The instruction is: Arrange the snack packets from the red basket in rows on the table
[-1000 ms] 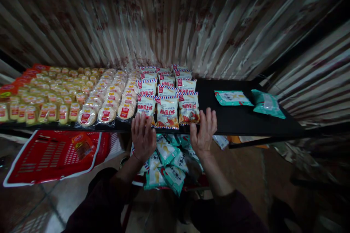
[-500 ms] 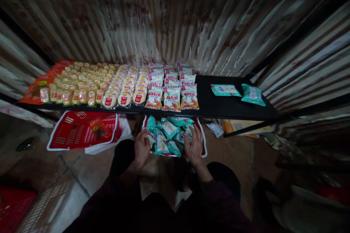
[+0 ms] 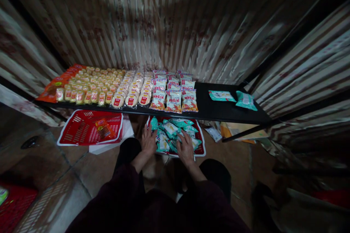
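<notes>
Teal-and-white snack bags [image 3: 170,129] fill a red shopping basket [image 3: 202,148] with a white rim, which stands under the front edge of the shelf. Over the basket's left side lies my left hand [image 3: 149,141], its fingers stretched toward the bags and rim. My right hand [image 3: 186,150] rests with fingers apart on bags at the basket's right front. Neither hand visibly grips a bag. Up on the black shelf [image 3: 203,98], a flat teal packet [image 3: 222,96] and a puffed teal bag [image 3: 246,100] lie at the right.
White prawn-picture snack bags [image 3: 174,100] stand in rows mid-shelf. Left of them are round wrapped crackers [image 3: 131,99], small yellow wrapped cakes [image 3: 94,96] and orange packs [image 3: 61,83]. Below left, another red basket [image 3: 82,127] holds an orange packet [image 3: 104,128]. Striped curtain hangs behind.
My right hand has moved left and inward over the bags, uncovering some at the basket's right. My left hand stays near the left rim. The view has shifted slightly.
</notes>
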Demonstrator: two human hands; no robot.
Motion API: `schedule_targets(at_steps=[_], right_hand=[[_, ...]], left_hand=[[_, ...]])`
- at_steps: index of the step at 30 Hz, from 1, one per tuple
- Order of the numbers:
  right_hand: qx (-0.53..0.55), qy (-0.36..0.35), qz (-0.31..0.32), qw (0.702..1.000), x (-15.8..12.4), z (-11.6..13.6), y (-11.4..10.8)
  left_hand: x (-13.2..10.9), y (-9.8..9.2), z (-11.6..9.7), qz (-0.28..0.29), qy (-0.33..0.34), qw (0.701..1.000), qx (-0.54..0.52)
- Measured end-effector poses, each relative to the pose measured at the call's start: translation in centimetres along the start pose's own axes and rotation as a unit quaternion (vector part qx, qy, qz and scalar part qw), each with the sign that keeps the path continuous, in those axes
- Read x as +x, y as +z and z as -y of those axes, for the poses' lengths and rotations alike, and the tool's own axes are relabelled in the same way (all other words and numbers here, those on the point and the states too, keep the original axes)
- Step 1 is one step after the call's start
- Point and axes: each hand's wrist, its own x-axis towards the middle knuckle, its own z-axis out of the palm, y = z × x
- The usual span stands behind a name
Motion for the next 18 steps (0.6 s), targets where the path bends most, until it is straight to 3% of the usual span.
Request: schedule_targets(at_steps=[3,5,8,11,15,18], right_hand=[[0.012,-0.013,0.047,0.999,0.9,2.3,1.2],[0.007,-0.021,0.111,0.994,1.5,3.2,1.8],[-0.009,-0.04,0.22,0.975,2.0,3.6,1.8],[-0.023,-0.043,0.29,0.956,2.2,3.2,1.2],[-0.023,-0.036,0.318,0.947,2.2,2.9,0.7],[-0.004,-0.024,0.315,0.949,2.4,2.9,0.9]], left_hand=[[1.8,-0.6,0.4,0.057,0.049,0.996,0.043],[2.6,-0.7,1.0,0.077,0.075,0.992,0.062],[3.4,-1.0,1.9,0.107,0.121,0.984,0.071],[4.1,-1.8,2.2,0.119,0.156,0.978,0.07],[5.1,-3.7,2.0,0.107,0.186,0.974,0.069],[6.0,-5.0,2.0,0.092,0.168,0.98,0.058]])
